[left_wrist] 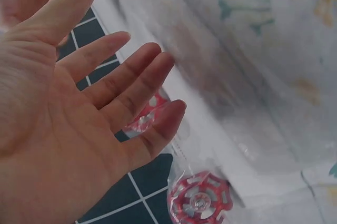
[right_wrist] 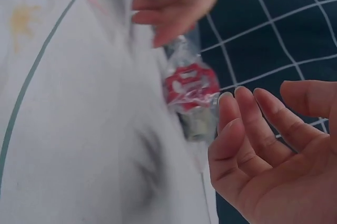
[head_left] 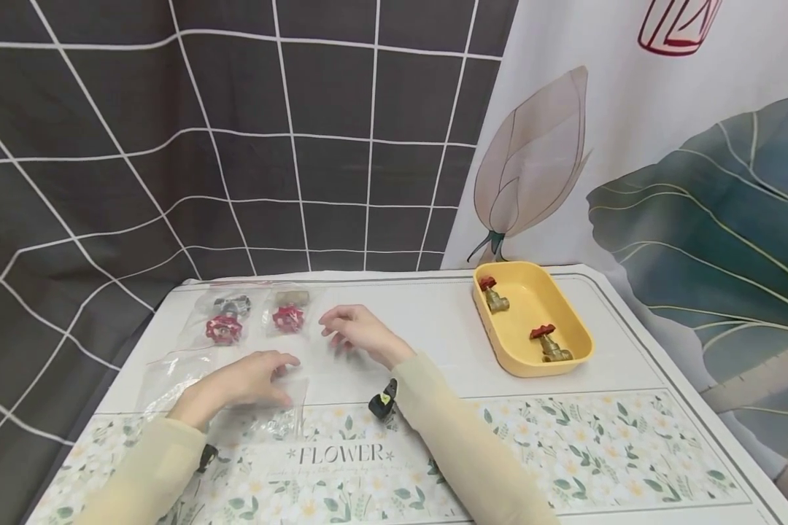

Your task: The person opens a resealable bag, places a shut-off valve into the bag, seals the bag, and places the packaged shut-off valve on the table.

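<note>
My left hand [head_left: 243, 380], empty with its fingers loosely spread, hovers over clear plastic bags [head_left: 171, 373] on the left side of the table. To its right is my right hand [head_left: 361, 332], also holding nothing, fingers loosely bent. Beyond the hands, at the back left, lie two gate valves in clear bags. One bagged valve [head_left: 224, 328] has a red handwheel and a dark body. The other bagged valve [head_left: 290, 316], nearest the right hand, has a red handwheel and a brass body, seen again in the right wrist view [right_wrist: 192, 90].
A yellow tray [head_left: 517, 364] stands at the back right. Inside it are two brass valves with red handwheels, one near the back [head_left: 495, 297] and one near the front [head_left: 553, 348]. A flower-patterned cloth [head_left: 604, 452] covers the table; dark gridded curtain [head_left: 328, 175] hangs behind.
</note>
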A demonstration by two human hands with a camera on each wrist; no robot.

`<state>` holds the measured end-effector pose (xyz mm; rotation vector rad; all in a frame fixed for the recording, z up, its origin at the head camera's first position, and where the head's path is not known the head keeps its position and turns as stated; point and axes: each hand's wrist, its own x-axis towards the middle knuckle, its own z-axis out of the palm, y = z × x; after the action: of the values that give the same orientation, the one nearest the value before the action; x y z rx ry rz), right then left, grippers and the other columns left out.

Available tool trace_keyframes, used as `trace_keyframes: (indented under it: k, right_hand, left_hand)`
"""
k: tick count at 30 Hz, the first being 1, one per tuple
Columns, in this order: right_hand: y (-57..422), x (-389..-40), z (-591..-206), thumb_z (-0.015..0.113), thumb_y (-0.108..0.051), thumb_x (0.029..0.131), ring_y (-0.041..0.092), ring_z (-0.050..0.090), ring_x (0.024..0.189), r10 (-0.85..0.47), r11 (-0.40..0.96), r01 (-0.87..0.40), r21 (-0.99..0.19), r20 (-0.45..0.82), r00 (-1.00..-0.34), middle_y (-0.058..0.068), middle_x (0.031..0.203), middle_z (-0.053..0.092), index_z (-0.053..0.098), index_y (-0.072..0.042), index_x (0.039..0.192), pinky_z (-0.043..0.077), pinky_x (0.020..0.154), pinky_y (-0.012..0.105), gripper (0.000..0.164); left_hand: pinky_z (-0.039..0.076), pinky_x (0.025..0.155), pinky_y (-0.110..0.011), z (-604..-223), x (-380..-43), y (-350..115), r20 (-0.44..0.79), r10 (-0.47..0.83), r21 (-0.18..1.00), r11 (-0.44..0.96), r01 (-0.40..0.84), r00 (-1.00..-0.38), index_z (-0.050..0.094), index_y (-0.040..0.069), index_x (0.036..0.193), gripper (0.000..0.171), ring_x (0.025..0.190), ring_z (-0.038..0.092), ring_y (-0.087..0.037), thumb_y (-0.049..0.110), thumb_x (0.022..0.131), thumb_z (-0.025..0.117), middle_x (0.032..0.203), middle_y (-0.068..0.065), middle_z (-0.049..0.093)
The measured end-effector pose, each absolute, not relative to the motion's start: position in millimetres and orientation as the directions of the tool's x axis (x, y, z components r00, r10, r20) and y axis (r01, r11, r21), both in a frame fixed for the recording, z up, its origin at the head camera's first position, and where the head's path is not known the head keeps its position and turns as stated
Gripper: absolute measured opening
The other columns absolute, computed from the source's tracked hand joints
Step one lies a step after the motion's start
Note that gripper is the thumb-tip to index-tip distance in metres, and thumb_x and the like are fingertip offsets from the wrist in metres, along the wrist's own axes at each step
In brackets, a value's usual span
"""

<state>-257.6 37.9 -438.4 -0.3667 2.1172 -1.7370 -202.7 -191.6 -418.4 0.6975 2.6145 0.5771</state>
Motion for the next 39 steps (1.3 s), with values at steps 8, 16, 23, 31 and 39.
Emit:
trace_keyframes:
  k: [8, 16, 23, 31, 39]
  right_hand:
    - [48.3, -248.4, -434.8, 0.053, -0.011, 0.099, 0.041, 0.064, 0.09, -0.406, 0.171, 0.012, -0.985, -0.082, -0.91, 0.023, 0.105, 0.067, 0.062, 0.006, 0.121, 0.052, 0.076, 0.05, 0.029]
    - [58.2, -234.5, -433.9, 0.051, -0.01, 0.099, 0.045, 0.062, 0.089, -0.417, 0.183, -0.045, -0.982, -0.036, -0.908, 0.024, 0.103, 0.066, 0.061, 0.007, 0.119, 0.052, 0.076, 0.056, 0.028]
    - [72.7, -222.5, -432.8, 0.052, -0.01, 0.099, 0.04, 0.062, 0.085, -0.44, 0.23, -0.084, -0.97, -0.026, -0.898, 0.026, 0.104, 0.065, 0.062, 0.006, 0.118, 0.054, 0.069, 0.049, 0.026]
    - [86.3, -218.7, -427.0, 0.055, -0.013, 0.099, 0.034, 0.065, 0.085, -0.5, 0.279, -0.159, -0.947, -0.002, -0.866, 0.023, 0.103, 0.066, 0.064, 0.001, 0.116, 0.055, 0.074, 0.05, 0.024]
    - [100.2, -218.9, -415.9, 0.059, -0.015, 0.098, 0.033, 0.066, 0.087, -0.513, 0.357, -0.212, -0.91, -0.001, -0.858, 0.016, 0.105, 0.069, 0.067, -0.009, 0.113, 0.055, 0.071, 0.039, 0.019]
  left_hand:
    - [0.048, 0.089, -0.051, -428.3, -200.5, -188.1, -0.275, 0.516, 0.415, 0.825, 0.384, -0.811, 0.063, 0.008, 0.119, 0.067, 0.095, 0.059, -0.026, 0.034, 0.063, 0.089, 0.098, -0.001, 0.062]
    - [0.044, 0.065, -0.032, -432.7, -201.8, -185.7, -0.202, 0.584, 0.466, 0.763, 0.448, -0.786, 0.055, 0.015, 0.081, 0.029, 0.066, 0.047, -0.011, 0.024, 0.076, 0.082, 0.07, 0.008, 0.049]
    - [0.038, 0.059, -0.026, -433.8, -210.2, -174.1, -0.099, 0.63, 0.542, 0.683, 0.489, -0.77, 0.051, 0.017, 0.069, 0.029, 0.058, 0.04, -0.006, 0.019, 0.083, 0.076, 0.06, 0.011, 0.039]
    - [0.05, 0.068, -0.027, -428.2, -216.6, -154.6, -0.057, 0.612, 0.644, 0.626, 0.439, -0.789, 0.069, 0.017, 0.079, 0.01, 0.067, 0.055, -0.008, 0.018, 0.085, 0.076, 0.072, 0.012, 0.064]
    - [0.052, 0.078, -0.032, -417.6, -217.3, -137.6, -0.028, 0.597, 0.686, 0.595, 0.419, -0.802, 0.072, 0.015, 0.088, 0.007, 0.078, 0.062, -0.008, 0.022, 0.088, 0.073, 0.08, 0.011, 0.068]
